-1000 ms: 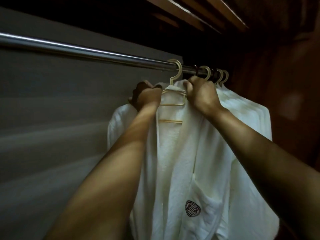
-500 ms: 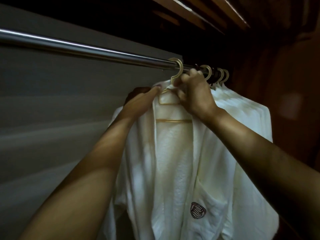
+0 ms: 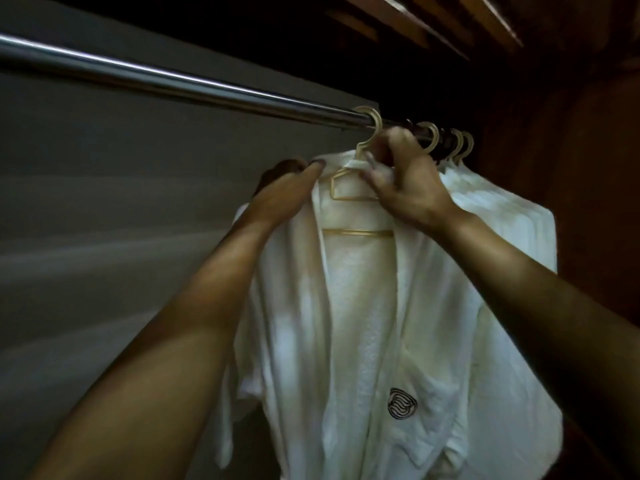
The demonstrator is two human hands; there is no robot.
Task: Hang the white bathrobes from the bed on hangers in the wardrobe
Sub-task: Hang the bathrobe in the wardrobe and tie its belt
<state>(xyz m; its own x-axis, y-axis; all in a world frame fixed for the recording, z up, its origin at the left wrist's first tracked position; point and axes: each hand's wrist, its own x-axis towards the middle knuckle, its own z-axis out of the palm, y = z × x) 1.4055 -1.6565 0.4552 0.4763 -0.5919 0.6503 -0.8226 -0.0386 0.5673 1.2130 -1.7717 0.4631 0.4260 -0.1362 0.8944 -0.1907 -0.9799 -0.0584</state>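
Head-cam view, looking up into a dim wardrobe point(image 3: 588, 150) w/ both bare arms raised. A white robe point(image 3: 363, 323) hangs front-on at centre frame on a gold hanger point(image 3: 349, 198). The hanger's hook sits over a shiny metal rail point(image 3: 173, 81), which runs from upper left toward the right. The robe is open at the neck, so the hanger's crossbar shows between the lapels. A dark wavy logo point(image 3: 401, 403) sits on a pocket, lower right on the robe.

R hand point(image 3: 408, 183) is at the robe's collar, just under the hook. Its fingers point(image 3: 372, 174) are curled, pinching collar cloth beside the hanger's neck. L hand point(image 3: 287, 192) lies on the robe's other shoulder. One digit is straight along the collar edge and the rest are tucked behind the cloth; can't tell if they grasp it.

Behind the R hand, more robes point(image 3: 502, 230) hang packed together on the same rail, w/ three more gold hooks point(image 3: 431, 136) in a row. Back panel point(image 3: 138, 220) is plain grey. Wood slats point(image 3: 450, 26) run overhead at top right, and the side at right is dark wood.
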